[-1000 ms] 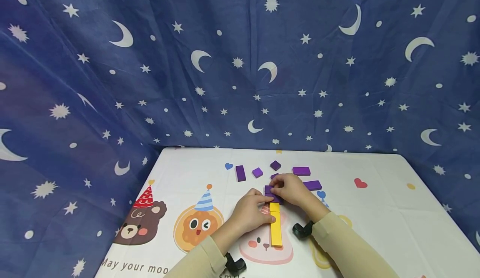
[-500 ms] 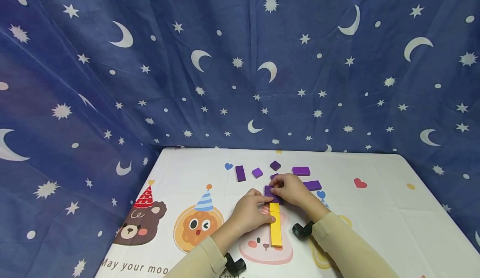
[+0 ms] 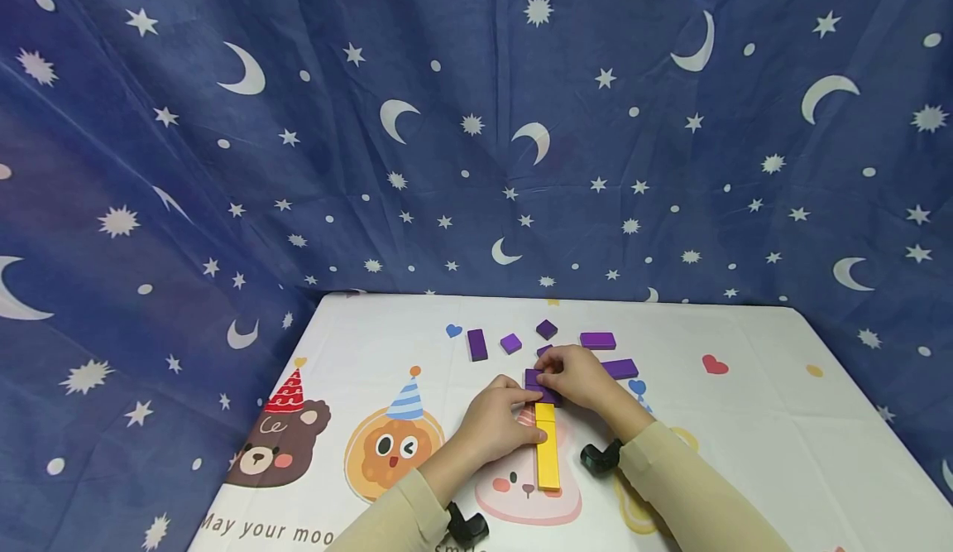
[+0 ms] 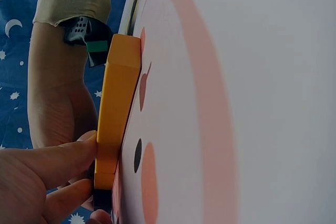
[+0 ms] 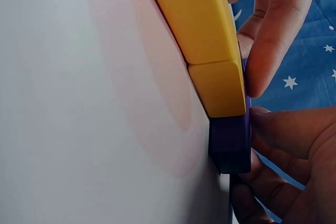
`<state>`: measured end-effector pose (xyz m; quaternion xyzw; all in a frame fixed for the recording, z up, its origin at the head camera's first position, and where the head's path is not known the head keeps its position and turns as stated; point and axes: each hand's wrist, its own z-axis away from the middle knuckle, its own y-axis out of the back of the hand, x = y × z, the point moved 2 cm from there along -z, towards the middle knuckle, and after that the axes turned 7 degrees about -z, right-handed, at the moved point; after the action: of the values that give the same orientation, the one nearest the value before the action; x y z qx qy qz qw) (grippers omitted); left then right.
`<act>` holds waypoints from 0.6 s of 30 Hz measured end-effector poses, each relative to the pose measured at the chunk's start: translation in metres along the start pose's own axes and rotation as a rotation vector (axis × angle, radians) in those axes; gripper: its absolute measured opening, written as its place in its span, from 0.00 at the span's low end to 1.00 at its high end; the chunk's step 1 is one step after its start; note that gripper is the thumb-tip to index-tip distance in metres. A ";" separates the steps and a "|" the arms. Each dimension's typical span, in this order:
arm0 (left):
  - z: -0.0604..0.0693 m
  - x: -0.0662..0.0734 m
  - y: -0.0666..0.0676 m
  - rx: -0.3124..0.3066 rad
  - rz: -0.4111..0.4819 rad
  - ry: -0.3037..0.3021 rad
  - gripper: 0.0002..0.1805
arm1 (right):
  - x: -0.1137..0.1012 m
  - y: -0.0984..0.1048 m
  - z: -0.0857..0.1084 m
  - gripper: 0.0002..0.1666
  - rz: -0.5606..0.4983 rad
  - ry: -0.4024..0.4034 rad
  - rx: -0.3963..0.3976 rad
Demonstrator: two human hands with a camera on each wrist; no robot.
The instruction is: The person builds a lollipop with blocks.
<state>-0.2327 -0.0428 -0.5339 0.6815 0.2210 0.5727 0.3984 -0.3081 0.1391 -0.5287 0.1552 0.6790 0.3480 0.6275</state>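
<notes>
A long yellow block [image 3: 548, 461] and a short yellow block [image 3: 546, 412] lie end to end on the table. Beyond them sit purple blocks [image 3: 533, 376], one meeting the short yellow block's far end. My left hand [image 3: 493, 426] comes from the left, thumb resting on the yellow row and forefinger extended onto the purple. My right hand [image 3: 582, 378] pinches a purple block [image 5: 230, 142]; in the right wrist view its thumb lies on top and other fingers are at the end. The fingers partly hide the purple pieces.
Loose purple blocks lie farther back: a long one [image 3: 478, 344], a small one [image 3: 510, 343], a dark one [image 3: 547, 328], and two long ones at right [image 3: 598, 340]. A printed white cloth [image 3: 744, 436] covers the table; a starry blue curtain [image 3: 476, 204] hangs behind.
</notes>
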 end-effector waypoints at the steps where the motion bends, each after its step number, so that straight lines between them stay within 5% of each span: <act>1: 0.000 0.000 0.000 0.000 0.000 0.000 0.33 | 0.000 0.000 0.000 0.03 0.000 0.001 0.000; 18: 0.001 0.001 0.001 -0.003 -0.003 0.013 0.33 | 0.003 -0.001 0.000 0.05 -0.023 0.004 0.005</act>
<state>-0.2321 -0.0427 -0.5327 0.6770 0.2234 0.5768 0.3988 -0.3080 0.1398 -0.5315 0.1482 0.6830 0.3393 0.6296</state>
